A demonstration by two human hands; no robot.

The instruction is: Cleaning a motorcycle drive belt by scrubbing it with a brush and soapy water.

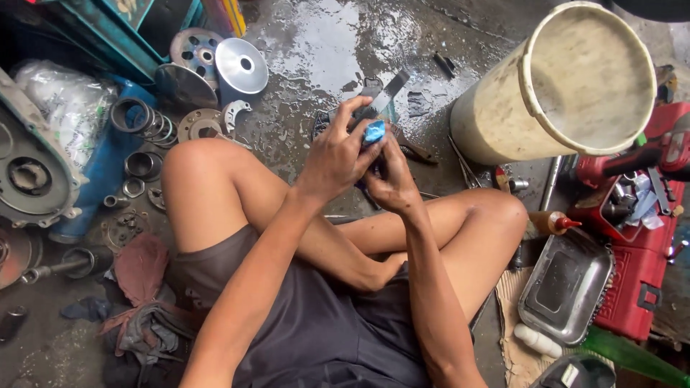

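Observation:
I sit cross-legged on a wet concrete floor. My left hand [338, 154] grips a flat grey metal part [384, 95] that sticks up and away from my fingers. My right hand [390, 176] is closed around a small blue piece [374, 131], pressed against the lower end of that part. Both hands meet above my knees. What lies under the hands is hidden.
A large cream bucket [568, 86] lies tilted at the right. A red toolbox [640, 244], a steel tray [564, 287], and a small glue bottle [552, 221] sit right. Pulley discs [241, 66], rings [147, 122], an engine cover [29, 172] and rags [140, 316] crowd the left.

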